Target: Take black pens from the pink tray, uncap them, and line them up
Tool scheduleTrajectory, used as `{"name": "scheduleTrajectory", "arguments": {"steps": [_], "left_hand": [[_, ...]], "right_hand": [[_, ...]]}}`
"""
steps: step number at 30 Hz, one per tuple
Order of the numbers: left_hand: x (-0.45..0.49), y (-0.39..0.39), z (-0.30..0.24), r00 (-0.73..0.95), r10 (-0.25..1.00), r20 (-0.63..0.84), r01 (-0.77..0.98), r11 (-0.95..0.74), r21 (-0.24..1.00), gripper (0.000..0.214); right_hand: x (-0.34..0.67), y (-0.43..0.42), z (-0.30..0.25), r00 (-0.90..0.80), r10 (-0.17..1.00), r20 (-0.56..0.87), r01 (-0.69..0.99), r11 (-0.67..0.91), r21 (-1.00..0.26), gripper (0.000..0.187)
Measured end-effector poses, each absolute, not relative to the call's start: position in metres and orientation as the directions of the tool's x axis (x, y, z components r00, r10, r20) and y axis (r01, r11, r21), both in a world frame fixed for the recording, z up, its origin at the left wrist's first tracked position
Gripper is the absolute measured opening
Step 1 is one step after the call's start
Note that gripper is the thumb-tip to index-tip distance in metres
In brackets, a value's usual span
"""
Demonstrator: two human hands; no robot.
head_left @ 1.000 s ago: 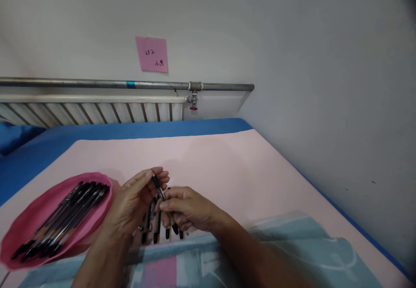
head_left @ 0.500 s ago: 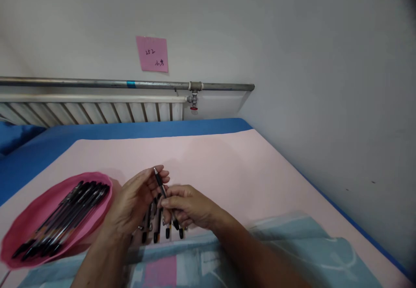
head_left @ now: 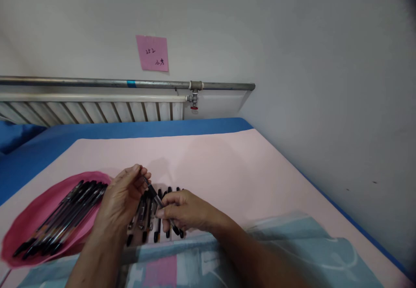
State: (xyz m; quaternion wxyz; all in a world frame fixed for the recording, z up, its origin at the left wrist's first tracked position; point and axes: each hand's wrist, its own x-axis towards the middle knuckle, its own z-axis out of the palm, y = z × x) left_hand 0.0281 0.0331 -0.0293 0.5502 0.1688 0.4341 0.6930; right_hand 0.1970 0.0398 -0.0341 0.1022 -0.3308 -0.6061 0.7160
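Slantwise, the pen point(head_left: 155, 196), clamped in the right hand point(head_left: 190, 212), reaches up to the left hand point(head_left: 121, 192), whose grip is unclear.

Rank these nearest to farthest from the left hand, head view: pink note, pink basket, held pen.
1. Held pen: upper end at the left hand, to its right.
2. Pink basket: just to its left.
3. Pink note: up on the wall.

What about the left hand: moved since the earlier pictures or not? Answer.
Yes: the left hand shifted left, its fingertips now below the left half of the pink note, no longer its right.
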Motion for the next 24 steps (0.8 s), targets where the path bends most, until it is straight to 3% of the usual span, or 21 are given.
{"name": "scheduleTrajectory", "arguments": {"steps": [9,16,24], "left_hand": [[0.013,0.038,-0.032,-0.487,0.816,-0.31,-0.655,-0.107,0.748,0.006],[0.036,0.032,-0.033,-0.281,0.902,-0.327,-0.554,0.126,0.823,0.004],[0.061,0.025,-0.039,-0.204,0.941,-0.269,-0.409,0.167,0.897,0.021]], "right_hand": [[0.2,0.043,-0.033,-0.752,0.556,-0.355,0.259,-0.246,-0.934,0.013],[0.199,0.047,-0.029,-0.697,0.616,-0.366,0.099,-0.423,-0.901,0.009],[0.195,0.047,-0.04,-0.667,0.667,-0.331,0.085,-0.373,-0.924,0.005]]}}
